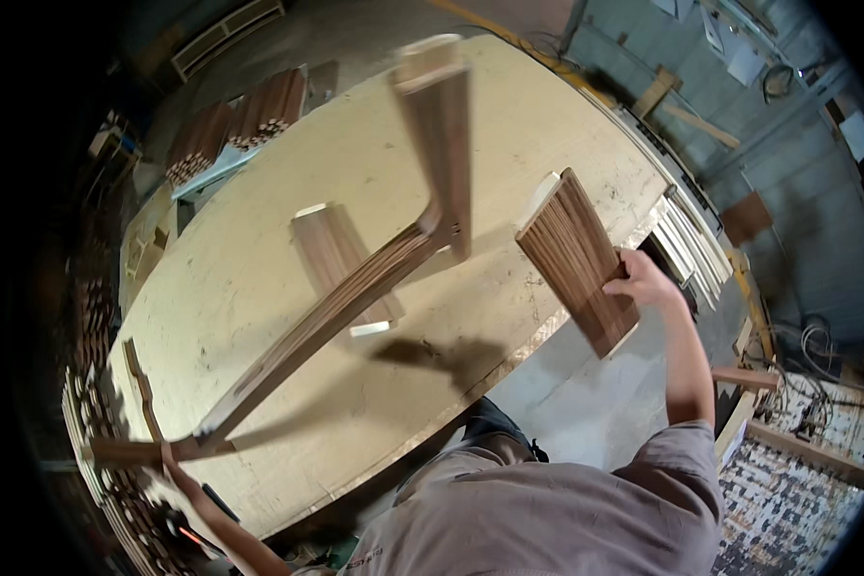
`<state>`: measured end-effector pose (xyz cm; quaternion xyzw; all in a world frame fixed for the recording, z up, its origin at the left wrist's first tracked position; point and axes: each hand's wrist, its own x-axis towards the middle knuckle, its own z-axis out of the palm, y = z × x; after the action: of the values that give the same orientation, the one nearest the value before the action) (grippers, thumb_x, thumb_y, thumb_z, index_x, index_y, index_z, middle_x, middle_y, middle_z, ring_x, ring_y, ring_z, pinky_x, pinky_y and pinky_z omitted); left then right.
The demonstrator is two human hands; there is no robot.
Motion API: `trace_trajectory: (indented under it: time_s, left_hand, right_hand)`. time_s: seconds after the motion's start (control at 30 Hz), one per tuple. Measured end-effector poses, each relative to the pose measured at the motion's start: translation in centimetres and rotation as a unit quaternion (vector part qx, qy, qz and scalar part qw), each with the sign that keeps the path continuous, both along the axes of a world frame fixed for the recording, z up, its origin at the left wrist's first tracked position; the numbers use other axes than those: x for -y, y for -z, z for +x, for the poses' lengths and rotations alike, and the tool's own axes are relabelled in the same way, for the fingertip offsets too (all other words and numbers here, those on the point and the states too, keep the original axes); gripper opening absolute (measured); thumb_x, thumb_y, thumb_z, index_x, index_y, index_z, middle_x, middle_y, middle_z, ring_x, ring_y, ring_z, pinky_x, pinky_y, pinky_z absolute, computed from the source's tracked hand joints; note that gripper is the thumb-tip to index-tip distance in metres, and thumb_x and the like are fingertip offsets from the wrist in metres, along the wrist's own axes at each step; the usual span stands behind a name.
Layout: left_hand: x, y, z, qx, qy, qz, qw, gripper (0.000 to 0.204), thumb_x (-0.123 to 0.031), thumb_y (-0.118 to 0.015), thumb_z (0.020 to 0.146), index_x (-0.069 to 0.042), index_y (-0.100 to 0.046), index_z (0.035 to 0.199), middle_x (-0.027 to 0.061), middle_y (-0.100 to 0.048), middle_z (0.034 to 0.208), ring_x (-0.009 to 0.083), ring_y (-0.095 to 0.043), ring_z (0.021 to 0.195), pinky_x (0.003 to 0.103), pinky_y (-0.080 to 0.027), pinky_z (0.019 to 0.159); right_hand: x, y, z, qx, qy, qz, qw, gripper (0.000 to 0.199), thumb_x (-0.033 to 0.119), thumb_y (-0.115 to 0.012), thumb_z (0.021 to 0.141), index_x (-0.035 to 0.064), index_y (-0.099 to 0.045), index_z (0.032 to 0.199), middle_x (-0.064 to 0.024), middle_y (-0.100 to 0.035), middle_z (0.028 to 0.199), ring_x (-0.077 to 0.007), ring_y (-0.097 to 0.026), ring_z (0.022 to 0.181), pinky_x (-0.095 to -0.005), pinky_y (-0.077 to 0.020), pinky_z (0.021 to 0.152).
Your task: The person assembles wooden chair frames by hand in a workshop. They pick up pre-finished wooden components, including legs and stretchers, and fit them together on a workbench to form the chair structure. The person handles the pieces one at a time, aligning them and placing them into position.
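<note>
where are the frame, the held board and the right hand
Frame point(326, 322): head view, middle of its curved rail.
Held board point(580, 269): head view, middle of its broad face.
Right hand point(649, 280): head view, back of the hand.

Held board of grainy, matt wood — matt, smudged tabletop.

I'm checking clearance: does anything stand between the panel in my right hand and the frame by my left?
Nothing visible does. From the panel in your right hand across to the frame, only tabletop shows in the gap. The other panel lies partly behind the frame, outside that gap.
</note>
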<state>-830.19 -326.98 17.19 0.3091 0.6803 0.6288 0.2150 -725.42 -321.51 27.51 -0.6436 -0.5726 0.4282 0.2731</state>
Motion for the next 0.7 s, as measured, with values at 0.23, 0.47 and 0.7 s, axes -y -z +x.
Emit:
trace_trajectory:
  time_s: [0.23,0.47,0.7]
  left_hand:
    - [-2.9,-7.5,10.6,-0.191,-0.124,-0.043,0.973,0.077,-0.014,-0.081,0.075,0.01,-0.041,0.136,0.0212,-0.058,0.127,0.0274,-0.059,0.111,0.038,-0.048,0.096]
    - [-2.7,-10.8,13.8,-0.213,-0.046,-0.003,0.976,0.069,-0.015,-0.076,0.07,0.001,-0.045,0.129,0.0218,-0.064,0.111,0.0343,-0.063,0.105,0.04,-0.048,0.093]
    - [-2.2,-11.7,14.5,-0.221,-0.063,-0.019,0.973,0.063,-0.017,-0.077,0.069,-0.002,-0.047,0.123,0.0202,-0.068,0.1,0.0338,-0.067,0.096,0.041,-0.051,0.085]
  right_hand:
    - [0.3,-4.1,-25.5,-0.305,0.014,0.12,0.945,0.052,0.001,-0.073,0.081,-0.0068,-0.05,0.128,-0.0093,-0.062,0.121,-0.0181,-0.057,0.113,-0.0337,-0.0452,0.1]
    - [-6.0,-7.7,-44.7,-0.474,-0.02,0.213,0.854,0.057,-0.007,-0.072,0.082,-0.0029,-0.047,0.132,-0.0112,-0.056,0.126,-0.0233,-0.055,0.116,-0.0379,-0.0479,0.1]
    - [-11.4,-5.0,-53.3,-0.494,-0.056,0.136,0.857,0.049,-0.003,-0.077,0.08,-0.0027,-0.053,0.123,-0.0137,-0.061,0.119,-0.0269,-0.06,0.111,-0.0407,-0.0509,0.099]
